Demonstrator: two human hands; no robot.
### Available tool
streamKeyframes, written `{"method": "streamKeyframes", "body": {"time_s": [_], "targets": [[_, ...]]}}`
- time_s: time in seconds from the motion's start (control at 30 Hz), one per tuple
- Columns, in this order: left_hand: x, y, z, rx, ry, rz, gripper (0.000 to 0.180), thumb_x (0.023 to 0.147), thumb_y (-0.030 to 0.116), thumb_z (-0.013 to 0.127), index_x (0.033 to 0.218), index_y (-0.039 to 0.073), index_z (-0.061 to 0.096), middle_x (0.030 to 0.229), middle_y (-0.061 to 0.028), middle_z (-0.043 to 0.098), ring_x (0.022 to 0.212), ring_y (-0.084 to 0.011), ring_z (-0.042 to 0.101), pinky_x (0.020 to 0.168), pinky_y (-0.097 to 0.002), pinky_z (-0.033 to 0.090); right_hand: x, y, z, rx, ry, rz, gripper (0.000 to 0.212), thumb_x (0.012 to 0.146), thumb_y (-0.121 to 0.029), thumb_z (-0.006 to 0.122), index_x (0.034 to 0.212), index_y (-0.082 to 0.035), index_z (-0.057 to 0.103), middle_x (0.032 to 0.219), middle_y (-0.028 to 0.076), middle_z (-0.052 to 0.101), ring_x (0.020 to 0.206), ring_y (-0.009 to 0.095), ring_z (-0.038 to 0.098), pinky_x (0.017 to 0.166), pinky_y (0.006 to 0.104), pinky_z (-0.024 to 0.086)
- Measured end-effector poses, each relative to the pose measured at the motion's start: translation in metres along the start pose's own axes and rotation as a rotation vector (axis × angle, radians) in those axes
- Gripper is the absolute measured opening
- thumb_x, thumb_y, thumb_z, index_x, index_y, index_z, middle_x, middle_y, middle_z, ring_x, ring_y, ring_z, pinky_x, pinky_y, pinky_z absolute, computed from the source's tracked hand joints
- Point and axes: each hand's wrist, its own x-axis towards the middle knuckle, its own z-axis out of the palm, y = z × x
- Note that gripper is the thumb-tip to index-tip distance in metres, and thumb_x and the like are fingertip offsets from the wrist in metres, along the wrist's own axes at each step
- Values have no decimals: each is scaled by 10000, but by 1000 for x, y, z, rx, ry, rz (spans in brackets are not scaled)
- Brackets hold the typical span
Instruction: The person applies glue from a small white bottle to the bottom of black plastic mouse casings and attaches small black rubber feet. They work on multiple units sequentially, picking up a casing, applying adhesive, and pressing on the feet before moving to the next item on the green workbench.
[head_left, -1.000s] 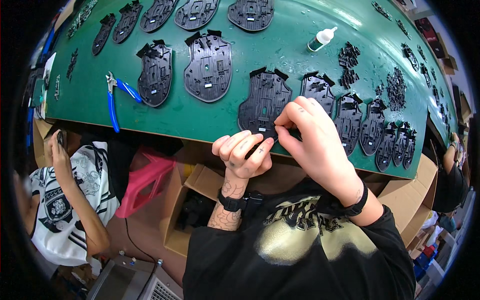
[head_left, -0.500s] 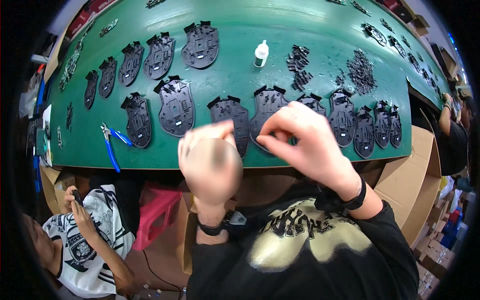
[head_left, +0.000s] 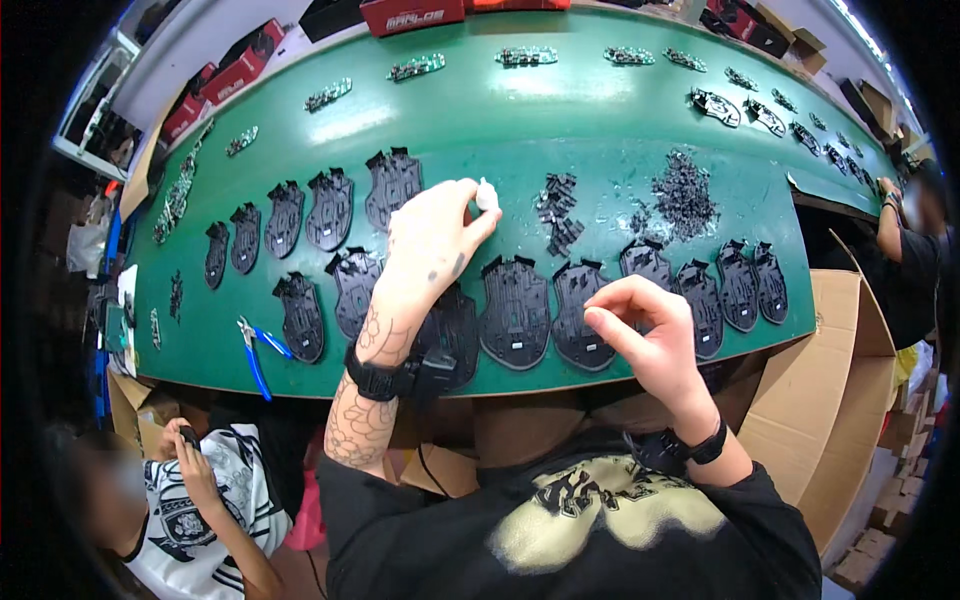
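Note:
Reaching across the green table [head_left: 600,130], my left hand [head_left: 430,235] has its thumb and fingers closed round a small white bottle [head_left: 486,195]; most of the bottle is hidden behind the hand. My right hand [head_left: 650,325] is raised over the near row of black computer mouse bottom shells [head_left: 514,315], closest to one shell [head_left: 582,325]. Its thumb and index finger are pinched together, and anything between them is too small to make out. More mouse shells [head_left: 330,208] stand in a far row on the left, partly behind my left hand.
Small black parts lie in a strip [head_left: 558,215] and a heap [head_left: 685,195]. Blue-handled cutters [head_left: 255,355] rest at the left front edge. Circuit boards [head_left: 527,56] line the back. A cardboard box [head_left: 810,390] stands at right. Co-workers sit left [head_left: 200,490] and far right [head_left: 905,220].
My left hand has gone from the table's front edge forward to the white bottle and closed on it. My right hand remains pinched above the near row. The view has tilted upward.

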Motion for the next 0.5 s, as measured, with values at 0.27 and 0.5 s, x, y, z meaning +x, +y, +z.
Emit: {"method": "streamKeyframes", "body": {"time_s": [0.27, 0.5], "targets": [[-63, 74, -18, -396, 74, 70, 171, 774, 165, 715, 911, 72, 671, 745, -72, 609, 637, -206, 598, 580, -315, 466, 8, 17, 35, 913, -326, 340, 441, 994, -332, 468, 1321, -36, 444, 972, 88, 604, 751, 153, 627, 544, 242, 495], [-122, 73, 3, -255, 335, 52, 463, 787, 165, 714, 1204, -6, 610, 761, -73, 584, 642, -237, 567, 593, -339, 468, -6, 20, 75, 995, -197, 412, 559, 905, -395, 589, 1268, 23, 506, 939, 68, 623, 635, 67, 527, 515, 184, 413]]}}
